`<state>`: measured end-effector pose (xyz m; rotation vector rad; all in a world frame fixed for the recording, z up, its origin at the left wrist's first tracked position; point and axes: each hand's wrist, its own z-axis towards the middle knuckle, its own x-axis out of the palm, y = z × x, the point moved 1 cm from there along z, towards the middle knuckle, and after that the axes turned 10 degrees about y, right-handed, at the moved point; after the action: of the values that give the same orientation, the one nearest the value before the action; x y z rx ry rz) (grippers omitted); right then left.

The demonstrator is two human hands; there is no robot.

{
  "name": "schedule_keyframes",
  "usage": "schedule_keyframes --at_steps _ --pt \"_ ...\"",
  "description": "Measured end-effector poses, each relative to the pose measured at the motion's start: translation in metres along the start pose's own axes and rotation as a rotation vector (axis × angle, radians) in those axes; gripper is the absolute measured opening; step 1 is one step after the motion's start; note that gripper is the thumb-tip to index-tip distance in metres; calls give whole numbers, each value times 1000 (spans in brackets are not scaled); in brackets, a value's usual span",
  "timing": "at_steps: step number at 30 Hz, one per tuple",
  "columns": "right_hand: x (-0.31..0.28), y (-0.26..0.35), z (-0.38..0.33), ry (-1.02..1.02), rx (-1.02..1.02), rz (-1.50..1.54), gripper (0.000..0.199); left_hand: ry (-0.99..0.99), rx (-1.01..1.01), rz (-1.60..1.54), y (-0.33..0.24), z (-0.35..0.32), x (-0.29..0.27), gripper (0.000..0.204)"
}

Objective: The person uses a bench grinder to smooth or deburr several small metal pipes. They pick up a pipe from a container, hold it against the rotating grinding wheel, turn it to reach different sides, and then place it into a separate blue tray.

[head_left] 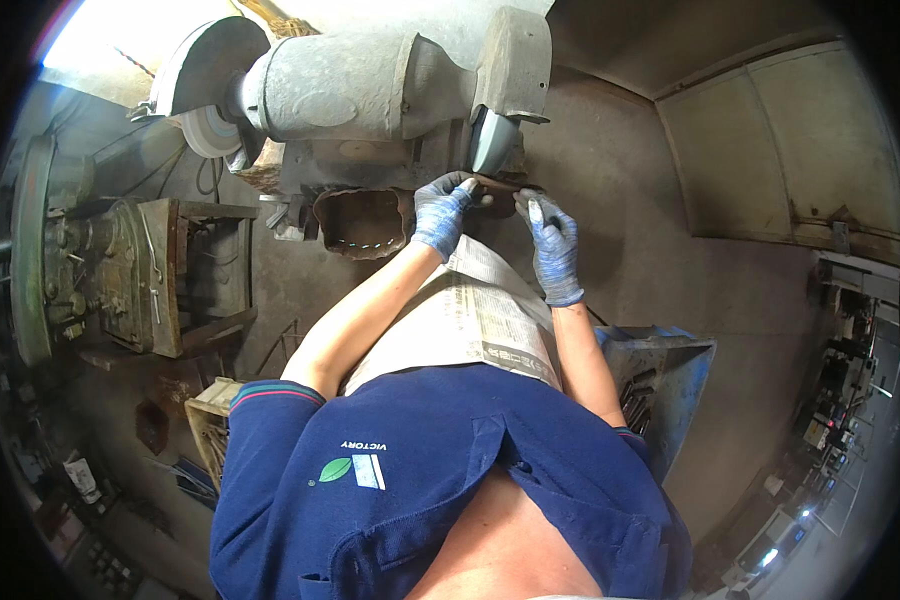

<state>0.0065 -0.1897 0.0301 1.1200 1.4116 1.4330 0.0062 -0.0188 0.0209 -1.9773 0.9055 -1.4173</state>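
A grey bench grinder [335,88] stands in front of me, with a wheel at each end. In blue and grey work gloves, my left hand [440,210] and my right hand [550,240] pinch the two ends of a thin, dark brown metal piece [500,184]. The piece lies crosswise just under the right grinding wheel [494,142]; whether it touches the wheel I cannot tell. My fingers are closed around its ends. Printed paper [480,300] covers my lap below the hands.
A rusty open tray [365,222] sits below the grinder's middle. The left wheel [210,132] is exposed. Heavy green machinery [120,270] stands at the left. A blue-edged bin [685,375] with dark metal pieces is beside my right arm, and a wooden box [208,415] by my left.
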Motion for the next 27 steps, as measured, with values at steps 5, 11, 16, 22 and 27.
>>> schedule_keyframes --at_steps 5,11,16,22,27 --pt "-2 -4 2 27 46 31 26 -14 -24 -26 7 7 -7 7" --pt "30 -19 15 -46 -5 65 15 -81 -20 -13 -8 9 -30 4" --pt "48 -21 22 21 -67 101 16 -108 0 -24 -14 12 -53 4" --pt "28 -18 16 -34 88 236 17 -68 -44 119 -8 15 -33 6" --pt "6 -14 16 -47 114 209 17 -31 -57 130 4 22 -17 6"
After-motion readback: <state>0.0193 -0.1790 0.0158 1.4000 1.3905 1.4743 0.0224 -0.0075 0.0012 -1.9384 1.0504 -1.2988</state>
